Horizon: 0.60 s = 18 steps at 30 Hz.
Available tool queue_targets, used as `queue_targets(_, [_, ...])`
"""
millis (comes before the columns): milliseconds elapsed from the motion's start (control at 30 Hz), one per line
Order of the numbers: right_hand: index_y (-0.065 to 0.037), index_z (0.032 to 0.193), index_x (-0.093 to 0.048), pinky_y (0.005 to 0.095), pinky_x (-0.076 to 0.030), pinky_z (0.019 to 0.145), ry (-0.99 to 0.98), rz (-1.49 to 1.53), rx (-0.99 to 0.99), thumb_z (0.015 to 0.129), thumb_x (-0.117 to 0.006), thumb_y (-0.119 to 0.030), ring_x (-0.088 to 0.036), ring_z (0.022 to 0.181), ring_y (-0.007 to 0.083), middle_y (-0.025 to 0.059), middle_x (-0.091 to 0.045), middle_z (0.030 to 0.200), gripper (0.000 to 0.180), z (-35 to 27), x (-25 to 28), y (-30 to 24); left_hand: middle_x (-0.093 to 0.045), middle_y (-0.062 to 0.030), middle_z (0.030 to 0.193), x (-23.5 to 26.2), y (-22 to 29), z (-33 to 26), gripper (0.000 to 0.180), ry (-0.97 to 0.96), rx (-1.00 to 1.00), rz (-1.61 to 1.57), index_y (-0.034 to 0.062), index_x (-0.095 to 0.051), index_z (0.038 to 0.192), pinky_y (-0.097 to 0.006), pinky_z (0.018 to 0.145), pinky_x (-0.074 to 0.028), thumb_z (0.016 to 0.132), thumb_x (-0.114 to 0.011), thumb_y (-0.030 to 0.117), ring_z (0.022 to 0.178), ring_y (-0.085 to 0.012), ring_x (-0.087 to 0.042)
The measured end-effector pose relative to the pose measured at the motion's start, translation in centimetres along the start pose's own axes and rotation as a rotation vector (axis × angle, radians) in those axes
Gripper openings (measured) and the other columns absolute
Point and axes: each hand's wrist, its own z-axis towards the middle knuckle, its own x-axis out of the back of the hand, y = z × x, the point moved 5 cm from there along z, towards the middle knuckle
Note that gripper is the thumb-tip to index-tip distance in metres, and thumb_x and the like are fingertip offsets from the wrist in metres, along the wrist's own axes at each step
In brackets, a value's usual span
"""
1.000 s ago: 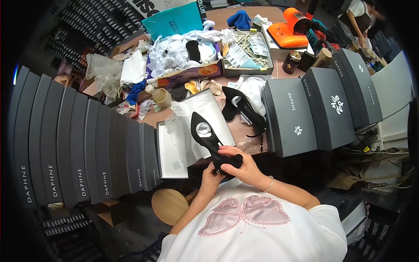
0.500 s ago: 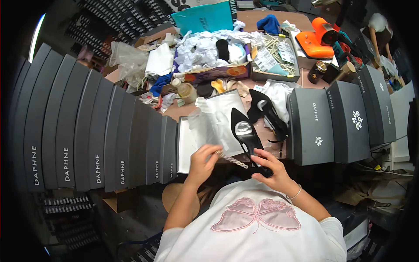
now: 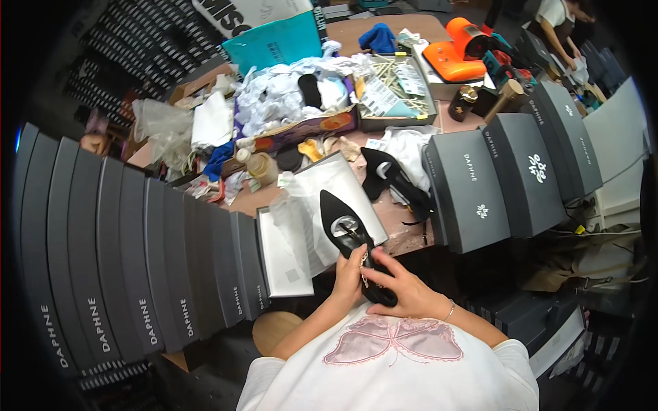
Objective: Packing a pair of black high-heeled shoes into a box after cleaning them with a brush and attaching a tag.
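I see a long row of dark shoe boxes [image 3: 137, 267] fanning along my left and more dark boxes [image 3: 507, 171] on the right, leaving only a narrow strip of table edge [image 3: 404, 240] to work over. The open box [image 3: 301, 240] lies tilted between them, tissue-lined, mouth up. Both hands hold the black pointed shoe [image 3: 353, 240] over its near corner: left hand [image 3: 348, 277] curled around the middle, right hand [image 3: 404, 291] closed on the heel end. A second black shoe [image 3: 387, 178] waits just right.
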Motion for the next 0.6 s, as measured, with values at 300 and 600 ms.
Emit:
queue_targets(300, [-0.002, 0.117, -0.064, 0.0396, -0.037, 0.105, 0.445, 0.523, -0.200, 0.073, -0.071, -0.009, -0.051, 0.123, 0.0317, 0.0198, -0.049, 0.134, 0.045, -7.8, 6.5, 3.4, -0.068, -0.0105, 0.098, -10.5, 12.2, 15.3, 0.032, -0.291, -0.560, 1.010, -0.0037, -0.064, 0.106, -0.028, 0.078, -0.048, 0.094, -0.059, 0.025, 0.094, -0.0136, -0.062])
queue_targets(600, [0.001, 0.115, -0.064, 0.0362, -0.040, 0.100, 0.537, 0.449, -0.282, 0.070, -0.068, -0.011, -0.055, 0.116, 0.0300, 0.0231, -0.050, 0.131, 0.047, -11.1, 9.5, 3.9, -0.065, -0.0154, 0.083, -15.6, 5.5, 31.3, 0.033, -0.260, -0.596, 1.408, -0.0024, -0.065, 0.087, -0.038, 0.065, -0.047, 0.084, -0.066, 0.030, 0.075, -0.0273, -0.061])
